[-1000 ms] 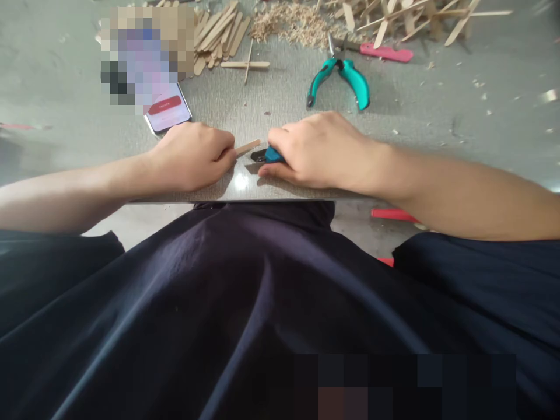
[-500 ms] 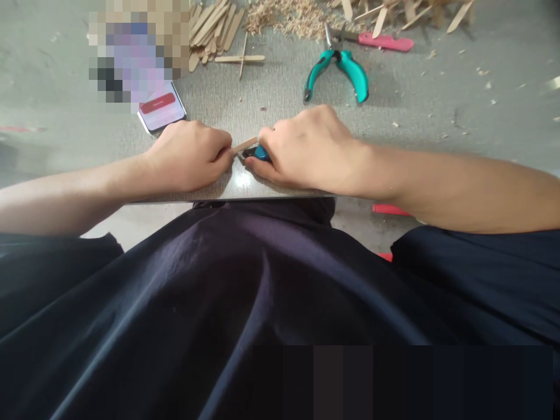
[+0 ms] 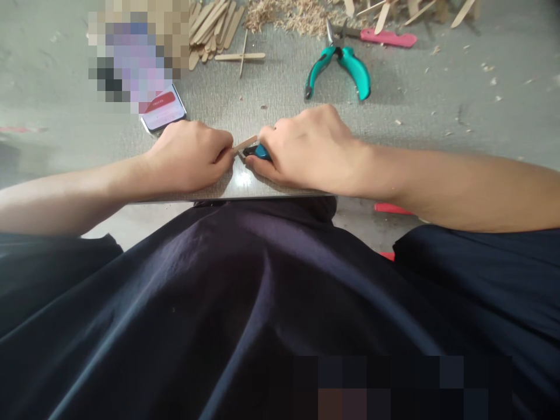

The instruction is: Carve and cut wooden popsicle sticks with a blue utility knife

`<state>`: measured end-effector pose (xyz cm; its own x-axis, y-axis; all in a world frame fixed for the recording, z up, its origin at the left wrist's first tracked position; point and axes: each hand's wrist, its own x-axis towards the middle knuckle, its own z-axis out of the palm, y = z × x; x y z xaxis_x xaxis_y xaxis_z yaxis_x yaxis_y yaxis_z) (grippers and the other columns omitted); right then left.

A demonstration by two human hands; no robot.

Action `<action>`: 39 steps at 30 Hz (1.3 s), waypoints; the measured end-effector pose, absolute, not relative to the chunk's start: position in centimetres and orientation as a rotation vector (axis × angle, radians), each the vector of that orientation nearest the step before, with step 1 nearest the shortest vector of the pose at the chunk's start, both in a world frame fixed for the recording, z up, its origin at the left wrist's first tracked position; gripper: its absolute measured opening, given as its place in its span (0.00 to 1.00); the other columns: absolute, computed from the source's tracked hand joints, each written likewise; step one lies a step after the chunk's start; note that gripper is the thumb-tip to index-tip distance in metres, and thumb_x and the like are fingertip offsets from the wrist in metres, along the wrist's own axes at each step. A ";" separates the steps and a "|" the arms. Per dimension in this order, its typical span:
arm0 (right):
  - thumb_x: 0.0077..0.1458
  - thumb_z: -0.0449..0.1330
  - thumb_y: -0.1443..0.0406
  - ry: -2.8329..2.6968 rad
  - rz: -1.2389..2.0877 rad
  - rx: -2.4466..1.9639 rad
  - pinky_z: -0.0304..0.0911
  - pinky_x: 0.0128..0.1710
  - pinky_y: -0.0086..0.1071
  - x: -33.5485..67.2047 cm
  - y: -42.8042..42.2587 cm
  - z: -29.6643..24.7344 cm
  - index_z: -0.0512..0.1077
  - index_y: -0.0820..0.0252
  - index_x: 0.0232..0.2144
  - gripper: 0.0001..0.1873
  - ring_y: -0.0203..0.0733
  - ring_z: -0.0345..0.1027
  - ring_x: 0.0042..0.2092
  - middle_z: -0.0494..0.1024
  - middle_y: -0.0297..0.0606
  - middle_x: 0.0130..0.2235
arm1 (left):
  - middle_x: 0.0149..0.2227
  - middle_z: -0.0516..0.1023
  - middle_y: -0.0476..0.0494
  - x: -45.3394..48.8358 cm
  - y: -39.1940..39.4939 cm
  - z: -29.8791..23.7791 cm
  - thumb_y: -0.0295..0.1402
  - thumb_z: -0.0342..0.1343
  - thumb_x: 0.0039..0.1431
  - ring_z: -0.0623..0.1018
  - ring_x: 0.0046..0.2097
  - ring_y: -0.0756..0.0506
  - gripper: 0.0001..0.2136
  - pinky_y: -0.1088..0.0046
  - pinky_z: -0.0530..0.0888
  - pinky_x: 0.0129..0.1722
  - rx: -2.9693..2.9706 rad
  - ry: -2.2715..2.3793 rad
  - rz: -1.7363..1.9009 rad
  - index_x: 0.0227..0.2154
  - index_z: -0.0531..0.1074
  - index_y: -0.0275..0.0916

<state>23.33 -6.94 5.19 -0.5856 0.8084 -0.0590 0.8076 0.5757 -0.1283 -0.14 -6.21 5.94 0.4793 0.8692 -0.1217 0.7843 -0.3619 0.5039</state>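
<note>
Close to the table's front edge, my left hand (image 3: 190, 156) is closed around a narrow wooden craft stick (image 3: 245, 143). The stick's free end sticks out toward my other hand, while the rest is hidden in my fingers. My right hand (image 3: 308, 146) grips a blue-handled utility knife (image 3: 262, 152), and most of its body is covered by the palm. Its dark front end points left, just below the stick and near my left fingertips. Whether blade and stick touch, I cannot tell.
Teal-handled pliers (image 3: 359, 73) lie spread beyond my right hand, beside a pink-handled knife (image 3: 389, 38). Craft sticks (image 3: 212, 26), two crossed sticks (image 3: 242, 56) and wood shavings (image 3: 297, 16) are farther back. A phone (image 3: 165, 111), partly blurred out, lies past my left hand.
Both hands keep nearly the same pose and hold on the stick and the knife. The view has shifted very slightly; nothing on the table has visibly been moved.
</note>
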 end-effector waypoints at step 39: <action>0.76 0.52 0.37 -2.630 0.177 -1.172 0.59 0.41 0.46 24.7 -5.5 1.4 0.80 0.59 0.39 0.35 0.62 0.77 0.41 0.83 0.53 0.33 | 0.22 0.58 0.51 0.1 -6.0 6.2 0.40 0.48 0.70 0.57 0.27 0.46 0.16 0.65 0.60 0.36 2.641 1.410 -0.176 0.27 0.72 0.43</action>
<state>24.68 -5.54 1.41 -0.6423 0.7443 0.1828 0.7132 0.6678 -0.2131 0.10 -5.97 6.16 0.5533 0.8155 -0.1697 0.8322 -0.5500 0.0704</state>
